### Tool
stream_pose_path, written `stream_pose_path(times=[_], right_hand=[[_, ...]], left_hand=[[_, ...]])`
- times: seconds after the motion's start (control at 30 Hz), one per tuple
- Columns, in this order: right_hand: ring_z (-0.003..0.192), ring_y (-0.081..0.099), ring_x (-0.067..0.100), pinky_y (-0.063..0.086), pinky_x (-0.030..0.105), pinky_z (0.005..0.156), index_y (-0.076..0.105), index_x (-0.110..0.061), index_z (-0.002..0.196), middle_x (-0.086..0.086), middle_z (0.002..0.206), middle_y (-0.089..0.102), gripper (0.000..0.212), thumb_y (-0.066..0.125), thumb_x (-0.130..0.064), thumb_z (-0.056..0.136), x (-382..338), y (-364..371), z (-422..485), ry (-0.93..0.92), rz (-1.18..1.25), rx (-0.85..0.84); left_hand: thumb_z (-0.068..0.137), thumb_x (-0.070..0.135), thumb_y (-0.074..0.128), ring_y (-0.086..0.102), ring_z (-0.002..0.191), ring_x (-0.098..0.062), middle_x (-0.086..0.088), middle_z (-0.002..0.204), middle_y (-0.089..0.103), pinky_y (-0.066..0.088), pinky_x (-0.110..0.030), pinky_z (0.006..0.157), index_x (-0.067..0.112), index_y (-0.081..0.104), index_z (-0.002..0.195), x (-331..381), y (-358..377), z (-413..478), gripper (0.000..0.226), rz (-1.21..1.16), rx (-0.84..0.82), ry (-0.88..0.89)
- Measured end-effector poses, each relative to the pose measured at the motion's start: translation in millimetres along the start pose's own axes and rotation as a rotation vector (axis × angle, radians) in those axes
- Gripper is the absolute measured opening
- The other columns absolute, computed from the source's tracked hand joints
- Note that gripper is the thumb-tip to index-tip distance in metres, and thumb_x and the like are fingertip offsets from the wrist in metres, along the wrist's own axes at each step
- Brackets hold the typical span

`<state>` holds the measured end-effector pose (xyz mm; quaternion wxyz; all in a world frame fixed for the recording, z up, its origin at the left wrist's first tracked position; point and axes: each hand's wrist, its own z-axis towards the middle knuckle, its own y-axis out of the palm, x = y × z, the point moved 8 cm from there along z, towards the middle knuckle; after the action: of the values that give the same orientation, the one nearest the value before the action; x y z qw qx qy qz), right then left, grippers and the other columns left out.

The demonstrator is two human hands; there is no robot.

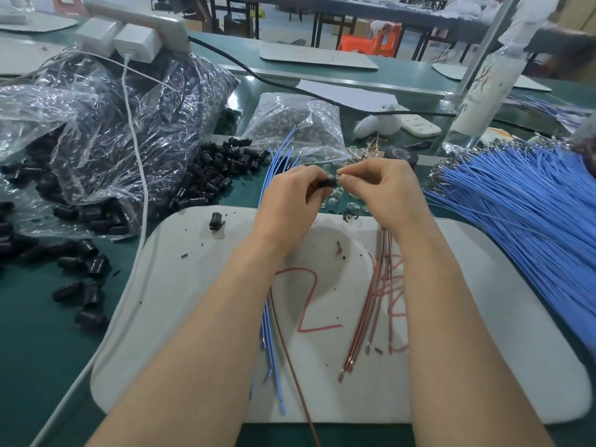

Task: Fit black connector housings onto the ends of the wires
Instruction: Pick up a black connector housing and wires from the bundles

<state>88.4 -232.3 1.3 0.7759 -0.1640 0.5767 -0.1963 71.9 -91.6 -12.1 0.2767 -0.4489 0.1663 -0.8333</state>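
Workstation seen from above. A white mat [200, 301] bearing red marker strokes lies on a green bench top [48, 333]. Just above centre, the left hand [290, 195] grasps a black connector housing [324, 185] between curled fingers; the right hand [380, 191] meets it, thumb and forefinger pinched at the housing's mouth, holding reddish-brown wires [374, 301] that trail toward 6 o'clock. Blue wires [271, 350] run beneath the left forearm. At 9 to 10 o'clock, loose housings [213, 175] spill from a clear plastic bag [96, 130]; at 3 o'clock lies a blue wire bundle [532, 214]. At 11 o'clock sits a power strip [135, 24] — at 12 to 1 o'clock, further benches and an orange stool [371, 40].
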Motion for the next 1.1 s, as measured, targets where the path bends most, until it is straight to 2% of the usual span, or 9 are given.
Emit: stream_pose_path(times=[0.23,0.4,0.53,0.6,0.7,0.77,0.83,0.97,1.1], right_hand=[[0.074,0.064,0.008,0.054,0.024,0.08,0.072,-0.018,0.086,-0.002,0.078,0.069,0.009,0.07,-0.01,0.084,1.4,4.6,0.5,0.004,0.006,-0.005],[0.075,0.066,0.007,0.054,0.025,0.081,0.07,-0.024,0.081,-0.007,0.077,0.07,0.013,0.07,-0.011,0.084,4.6,7.1,0.3,0.018,0.034,-0.001],[0.08,0.066,0.011,0.055,0.031,0.085,0.067,-0.026,0.081,-0.004,0.081,0.07,0.014,0.067,-0.013,0.086,11.6,-0.5,2.1,0.08,0.161,0.15],[0.082,0.064,0.012,0.054,0.034,0.087,0.066,-0.022,0.084,-0.003,0.084,0.069,0.011,0.065,-0.012,0.086,19.6,-8.7,1.2,0.132,0.174,0.243],[0.083,0.061,0.013,0.051,0.033,0.088,0.067,-0.015,0.091,0.0,0.087,0.067,0.012,0.061,-0.007,0.084,26.4,-9.8,0.4,0.176,-0.033,0.28],[0.086,0.061,0.016,0.049,0.028,0.085,0.068,-0.012,0.093,0.004,0.092,0.069,0.016,0.058,-0.004,0.083,22.6,0.6,3.6,0.156,-0.187,0.218],[0.09,0.062,0.019,0.05,0.032,0.084,0.068,-0.013,0.096,0.005,0.096,0.07,0.018,0.056,-0.005,0.085,18.5,13.5,9.7,0.139,-0.294,0.136],[0.099,0.06,0.027,0.049,0.041,0.09,0.067,-0.018,0.1,0.007,0.103,0.068,0.023,0.051,-0.006,0.088,17.0,30.2,25.0,0.163,-0.414,0.043],[0.104,0.057,0.029,0.047,0.044,0.092,0.067,-0.015,0.104,0.008,0.109,0.066,0.025,0.049,-0.004,0.091,13.9,38.1,35.0,0.138,-0.429,0.062]], left_hand=[[0.085,0.01,0.065,0.047,0.064,-0.003,0.005,0.079,0.062,0.041,-0.02,0.068,0.012,0.07,0.095,-4.3,0.6,-0.7,0.012,-0.018,-0.005,-0.025],[0.085,0.01,0.065,0.053,0.07,-0.015,0.002,0.081,0.064,0.049,-0.034,0.073,0.011,0.069,0.095,-3.6,0.9,-0.6,0.011,-0.016,-0.012,-0.046],[0.088,0.014,0.063,0.061,0.08,-0.022,-0.003,0.086,0.068,0.05,-0.039,0.078,0.009,0.066,0.097,-8.6,-4.9,-0.6,0.011,-0.043,0.047,-0.133],[0.09,0.015,0.062,0.061,0.076,-0.015,0.001,0.082,0.066,0.051,-0.033,0.077,0.008,0.065,0.096,-12.4,-15.7,-1.3,0.01,-0.067,0.125,-0.17],[0.092,0.02,0.06,0.057,0.07,0.004,0.015,0.078,0.062,0.044,-0.007,0.068,0.017,0.062,0.094,-15.4,-38.9,-1.9,0.004,-0.188,0.298,-0.237],[0.093,0.024,0.059,0.061,0.075,0.0,0.012,0.08,0.065,0.047,-0.012,0.072,0.02,0.06,0.093,-18.3,-50.2,-0.5,0.004,-0.313,0.391,-0.299],[0.093,0.025,0.058,0.063,0.073,-0.004,0.007,0.079,0.068,0.049,-0.018,0.074,0.018,0.06,0.095,-18.7,-58.2,3.7,0.007,-0.424,0.438,-0.346],[0.094,0.026,0.056,0.057,0.056,0.003,0.007,0.066,0.066,0.046,-0.017,0.063,0.01,0.061,0.1,-10.3,-68.1,22.3,0.017,-0.566,0.433,-0.359],[0.094,0.025,0.057,0.058,0.052,0.003,0.004,0.065,0.067,0.045,-0.015,0.058,0.007,0.063,0.098,-6.0,-72.1,41.4,0.02,-0.545,0.417,-0.37]])
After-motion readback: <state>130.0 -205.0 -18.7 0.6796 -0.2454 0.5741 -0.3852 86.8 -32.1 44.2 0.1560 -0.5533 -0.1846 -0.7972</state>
